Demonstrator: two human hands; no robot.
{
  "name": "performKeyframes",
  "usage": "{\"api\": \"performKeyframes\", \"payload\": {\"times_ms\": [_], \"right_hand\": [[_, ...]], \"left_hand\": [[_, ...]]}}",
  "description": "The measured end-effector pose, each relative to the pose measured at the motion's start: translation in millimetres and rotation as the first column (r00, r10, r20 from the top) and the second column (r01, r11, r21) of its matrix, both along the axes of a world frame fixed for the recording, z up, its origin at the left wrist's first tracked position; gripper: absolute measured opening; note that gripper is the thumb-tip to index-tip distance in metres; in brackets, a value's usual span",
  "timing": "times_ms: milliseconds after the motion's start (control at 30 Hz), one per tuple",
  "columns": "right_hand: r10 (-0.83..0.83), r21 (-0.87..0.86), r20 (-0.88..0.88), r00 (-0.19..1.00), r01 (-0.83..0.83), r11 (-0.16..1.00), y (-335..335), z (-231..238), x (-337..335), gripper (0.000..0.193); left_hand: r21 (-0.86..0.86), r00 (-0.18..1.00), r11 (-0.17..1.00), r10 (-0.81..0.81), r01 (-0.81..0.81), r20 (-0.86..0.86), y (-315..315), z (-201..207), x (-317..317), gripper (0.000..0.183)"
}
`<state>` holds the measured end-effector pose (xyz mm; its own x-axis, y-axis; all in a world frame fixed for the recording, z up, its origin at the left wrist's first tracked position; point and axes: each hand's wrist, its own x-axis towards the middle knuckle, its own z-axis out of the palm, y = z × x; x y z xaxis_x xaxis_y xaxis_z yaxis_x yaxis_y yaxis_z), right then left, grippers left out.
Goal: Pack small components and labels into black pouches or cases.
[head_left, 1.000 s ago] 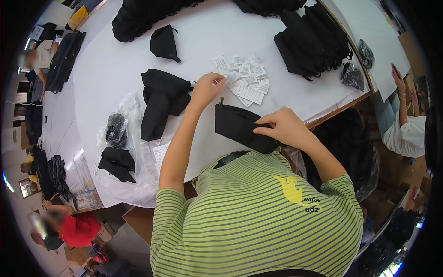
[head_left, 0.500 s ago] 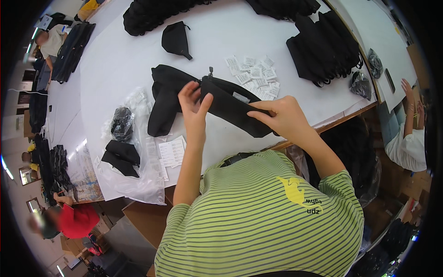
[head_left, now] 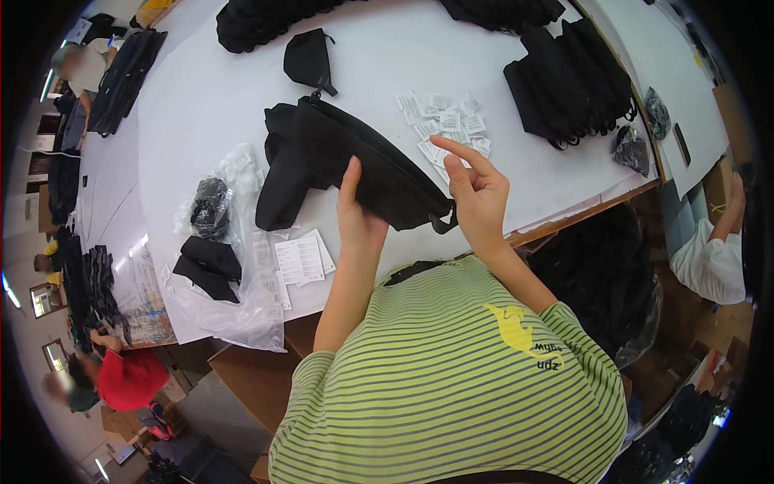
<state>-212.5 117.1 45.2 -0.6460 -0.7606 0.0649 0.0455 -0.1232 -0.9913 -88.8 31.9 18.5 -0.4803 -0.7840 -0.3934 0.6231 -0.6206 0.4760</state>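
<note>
My left hand (head_left: 361, 214) grips the lower side of a black fabric zip pouch (head_left: 347, 149), thumb on the near face and fingers behind it. The pouch slants from upper left down to the right, its zip edge facing up and looking closed. By its lower right end, where a small loop shows, my right hand (head_left: 481, 198) is raised with the index finger stretched out and the other fingers curled; I see nothing in it. More black fabric (head_left: 282, 181) lies on the table behind the pouch. Farther off lies another black pouch (head_left: 308, 60).
White printed packets (head_left: 451, 121) lie scattered beyond my right hand. Black pouches (head_left: 568, 85) are stacked at the far right. Left of me are a clear plastic bag (head_left: 250, 319), a bundled black item (head_left: 211, 208) and printed papers (head_left: 305, 258). Other people work around the tables.
The pouch's mouth, which stood open, now looks closed, and the pouch has tilted more steeply. My left hand has moved down to its lower side. My right hand has let go of the edge.
</note>
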Motion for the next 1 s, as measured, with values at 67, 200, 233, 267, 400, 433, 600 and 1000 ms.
{"api": "performKeyframes", "payload": {"times_ms": [67, 200, 233, 267, 400, 433, 600, 1000], "right_hand": [[-0.013, 0.005, 0.051, 0.999, 0.013, 1.0, 2.2, -5.0, 2.1, 0.027], [0.08, 0.006, 0.279, 0.957, -0.086, 0.996, 9.3, -7.5, 4.5, 0.021], [0.083, 0.006, 0.279, 0.957, -0.088, 0.996, 10.4, -12.4, 0.9, 0.021], [0.148, -0.032, 0.244, 0.958, -0.145, 0.989, 11.8, -20.9, -5.1, 0.019], [0.3, 0.008, 0.188, 0.935, -0.307, 0.952, 10.0, -19.7, -10.5, 0.016], [0.301, 0.008, 0.191, 0.934, -0.308, 0.951, 9.8, -14.9, -12.0, 0.016], [0.406, 0.218, -0.22, 0.887, -0.361, 0.907, 7.7, 4.8, -19.6, 0.02], [0.451, 0.148, 0.01, 0.893, -0.447, 0.882, 5.1, 0.0, -23.7, 0.014]], "left_hand": [[-0.045, 0.999, 0.999, 0.027, -0.029, -0.043, -3.2, -0.8, 0.7, 0.036], [-0.077, 0.997, 0.994, 0.077, -0.075, 0.031, -2.0, 1.9, -2.3, 0.037], [-0.152, 0.992, 0.985, 0.092, -0.078, 0.084, -1.7, 6.5, -3.8, 0.038], [-0.227, 0.985, 0.971, 0.109, -0.077, 0.136, -1.6, 9.1, -4.4, 0.039], [-0.278, 0.993, 0.96, 0.038, -0.005, 0.114, -2.3, 7.8, 1.8, 0.04], [-0.286, 0.993, 0.958, 0.02, 0.014, 0.118, -1.4, 8.1, 2.7, 0.04], [-0.281, 0.992, 0.958, -0.013, 0.047, 0.124, 1.2, 8.0, 4.3, 0.043], [-0.338, 0.97, 0.923, -0.117, 0.186, 0.213, 6.7, 4.8, 4.2, 0.045]]}}
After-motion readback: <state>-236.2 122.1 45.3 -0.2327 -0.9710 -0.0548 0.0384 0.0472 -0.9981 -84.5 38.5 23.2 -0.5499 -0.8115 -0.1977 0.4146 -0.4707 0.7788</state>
